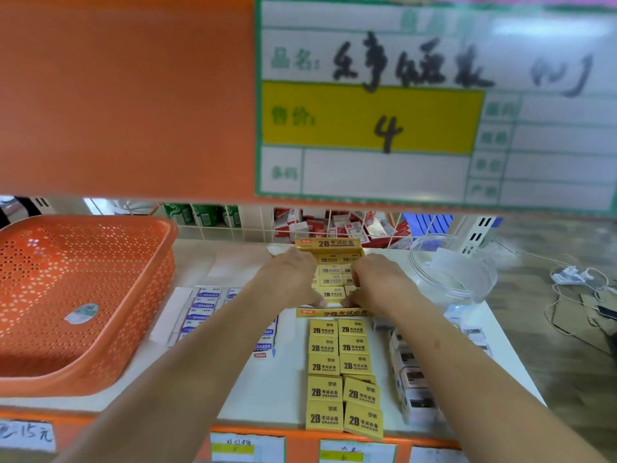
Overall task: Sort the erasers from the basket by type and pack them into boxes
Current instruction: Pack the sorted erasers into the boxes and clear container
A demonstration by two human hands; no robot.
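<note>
Yellow erasers [340, 365]: "2B ERASER". White erasers [203, 305]: "ERASER". Price sign [387, 132]: "4".

Price card [430, 105], green-bordered (handwritten 4 on its yellow band), on orange upper shelf edge [127, 95]. Clear plastic jar [454, 272], on its side, right rear of white shelf [277, 389]. Wire divider [247, 229]; red-and-white packs [334, 225] behind it. White cables [567, 278] on floor.

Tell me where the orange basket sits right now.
In the head view the orange basket sits on the white shelf at the far left, just left of the row of blue-and-white erasers and well left of the left hand.
</note>
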